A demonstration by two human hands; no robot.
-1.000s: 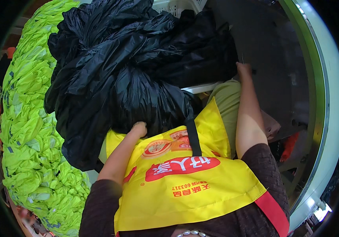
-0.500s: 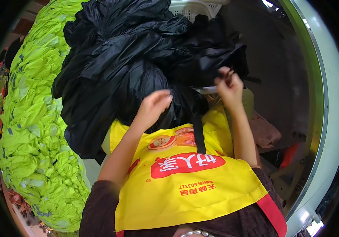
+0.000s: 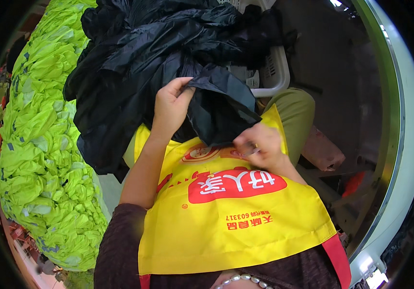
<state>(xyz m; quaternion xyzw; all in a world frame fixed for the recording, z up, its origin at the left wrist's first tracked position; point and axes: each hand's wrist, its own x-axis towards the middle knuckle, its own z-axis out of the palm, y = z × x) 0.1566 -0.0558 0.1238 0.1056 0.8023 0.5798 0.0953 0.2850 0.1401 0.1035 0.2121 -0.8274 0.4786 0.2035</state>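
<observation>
My left hand (image 3: 171,107) pinches the upper edge of a piece of thin black fabric (image 3: 222,103) between thumb and fingers. This piece hangs raised over my lap, part of a large crumpled black heap. At its lower right corner, my right hand (image 3: 261,146) is curled closed and smeared by motion. A small dark bit shows among its fingers, too blurred to name, and whether it grips the fabric edge is unclear. Under both hands lies a yellow apron (image 3: 226,250) with red and white print, covering my front and lap.
Bright yellow-green fabric pieces (image 3: 47,159) are stacked in a long pile at the left. Beyond the black heap stands a white plastic basket (image 3: 280,77). A pinkish bag (image 3: 323,149) lies right of my knee (image 3: 291,108). A pale curved edge (image 3: 412,120) bounds the right side.
My left hand has moved up and taken hold of the black fabric. My right hand has come down toward my lap. Black fabric has shifted off the basket, exposing more of its rim.
</observation>
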